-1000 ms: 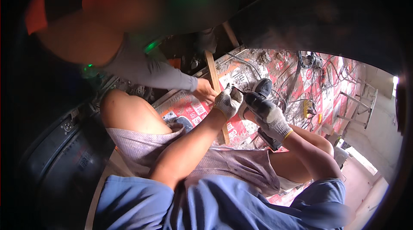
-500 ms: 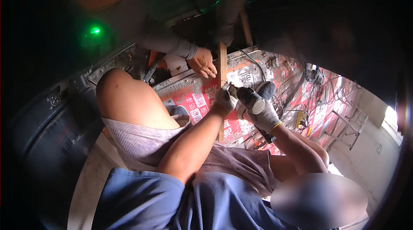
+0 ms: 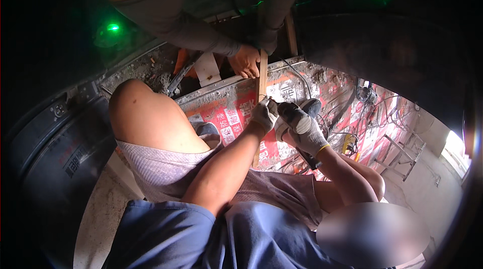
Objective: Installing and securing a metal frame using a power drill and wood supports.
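Note:
My gloved left hand point(image 3: 265, 114) has its fingers closed over the wooden strip point(image 3: 262, 75) at the drill's tip; what small thing they pinch is hard to make out. My gloved right hand point(image 3: 308, 133) grips a black power drill point(image 3: 291, 113), pointed up-left at that spot. A co-worker's bare hand point(image 3: 246, 62) is at the strip's left side, higher up, and a second, darker hand point(image 3: 267, 40) is at its top end. My bent legs point(image 3: 156, 118) are on either side of my hands.
The floor is covered by a dusty red-and-white sheet point(image 3: 221, 118) with cables point(image 3: 342, 134) to the right. A metal ladder-like stand point(image 3: 402, 153) is at the far right, a dark curved panel point(image 3: 60, 163) at left, and a metal edge point(image 3: 211, 88) runs beyond the sheet.
The view has shifted and the wooden strip looks more upright. The co-worker's bare hand has moved up and against the strip since half a second ago. My hands stay together at the drill's tip.

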Available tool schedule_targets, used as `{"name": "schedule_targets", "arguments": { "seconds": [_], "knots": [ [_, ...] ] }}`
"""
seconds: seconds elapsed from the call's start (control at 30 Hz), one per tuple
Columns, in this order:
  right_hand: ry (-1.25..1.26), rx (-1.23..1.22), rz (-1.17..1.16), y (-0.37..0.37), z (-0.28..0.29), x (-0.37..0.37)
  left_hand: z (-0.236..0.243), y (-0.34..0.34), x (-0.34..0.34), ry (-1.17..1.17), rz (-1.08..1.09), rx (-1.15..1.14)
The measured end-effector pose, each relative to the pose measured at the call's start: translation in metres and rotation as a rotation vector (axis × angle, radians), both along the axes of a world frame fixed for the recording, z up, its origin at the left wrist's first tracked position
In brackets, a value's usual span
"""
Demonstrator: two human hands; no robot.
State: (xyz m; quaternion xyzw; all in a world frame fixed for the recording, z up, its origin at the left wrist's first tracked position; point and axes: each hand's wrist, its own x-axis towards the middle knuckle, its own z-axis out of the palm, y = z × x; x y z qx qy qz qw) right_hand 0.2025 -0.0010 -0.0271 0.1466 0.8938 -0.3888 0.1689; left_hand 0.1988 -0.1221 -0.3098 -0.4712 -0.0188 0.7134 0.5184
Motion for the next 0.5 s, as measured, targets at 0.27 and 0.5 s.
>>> {"name": "schedule_targets", "arguments": {
  "seconds": [0.27,0.5],
  "knots": [
    [0.006,-0.042,-0.008,0.009,-0.005,0.014,0.058,0.021,-0.018,0.004,-0.183,-0.351],
    [-0.281,0.057,0.128,0.004,-0.012,0.019,0.057,0.011,-0.026,0.007,-0.141,-0.320]
  ]
}}
